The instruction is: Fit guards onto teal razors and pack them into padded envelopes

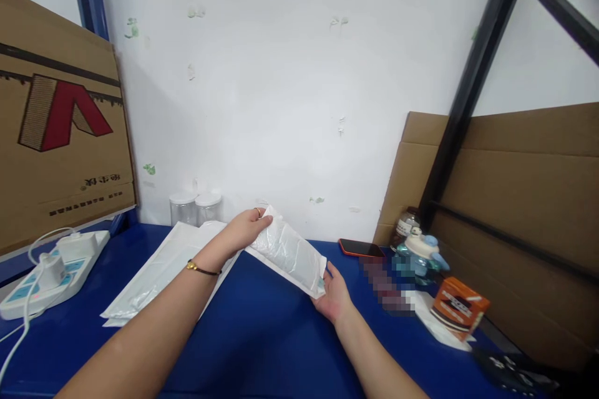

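A small white padded mailer is held tilted above the blue tabletop, its left end higher than its right. My left hand pinches its upper left end, thumb on the near face. At the lower right end, my right hand grips the edge, with some fingers hidden behind it. Whether anything is inside the mailer, I cannot tell. Larger white mailers lie stacked on the tabletop, partly covered by my left forearm.
A power strip with plugs and cables sits far left. Two clear jars stand by the wall. On the right are a phone, a brown jar, a teal bottle and an orange box. Cardboard panels flank both sides.
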Motion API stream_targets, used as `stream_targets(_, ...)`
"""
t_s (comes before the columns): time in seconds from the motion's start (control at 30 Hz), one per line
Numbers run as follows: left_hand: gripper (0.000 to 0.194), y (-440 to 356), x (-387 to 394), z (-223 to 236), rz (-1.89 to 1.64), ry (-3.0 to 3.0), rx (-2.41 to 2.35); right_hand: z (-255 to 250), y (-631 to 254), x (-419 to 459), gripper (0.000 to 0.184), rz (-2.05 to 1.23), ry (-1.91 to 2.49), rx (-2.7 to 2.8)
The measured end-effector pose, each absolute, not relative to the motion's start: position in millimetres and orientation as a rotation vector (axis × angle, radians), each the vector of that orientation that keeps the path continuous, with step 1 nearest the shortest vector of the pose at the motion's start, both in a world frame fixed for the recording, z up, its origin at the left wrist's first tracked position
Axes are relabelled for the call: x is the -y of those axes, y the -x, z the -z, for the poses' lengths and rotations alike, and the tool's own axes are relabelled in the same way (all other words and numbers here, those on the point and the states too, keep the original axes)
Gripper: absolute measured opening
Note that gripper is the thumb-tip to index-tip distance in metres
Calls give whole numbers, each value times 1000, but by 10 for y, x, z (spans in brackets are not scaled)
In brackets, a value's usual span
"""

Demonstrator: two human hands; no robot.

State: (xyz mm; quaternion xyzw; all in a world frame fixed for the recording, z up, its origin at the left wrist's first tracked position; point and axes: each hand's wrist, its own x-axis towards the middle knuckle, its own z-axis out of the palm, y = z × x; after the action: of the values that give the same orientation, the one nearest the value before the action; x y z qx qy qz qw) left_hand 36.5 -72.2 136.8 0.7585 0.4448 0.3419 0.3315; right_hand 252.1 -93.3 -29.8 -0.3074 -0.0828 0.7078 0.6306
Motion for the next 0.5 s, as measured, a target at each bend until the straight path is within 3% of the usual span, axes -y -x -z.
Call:
stream_targets(0.2, 37, -227, 612, -1132, -982, -1926, -1257, 281, -2634, 970, 35, -1539, 847, 378)
stream_targets(0.37, 40, -127, 518, -402, -984, -1492, -1265, 302, -3003, 1154, 59, -1250, 1208, 993)
stream_targets(0.5, 37, -121, 501, -100, -1058, -1387, -1261, 302, -3220, 1267, 44, -827, 1447, 1699)
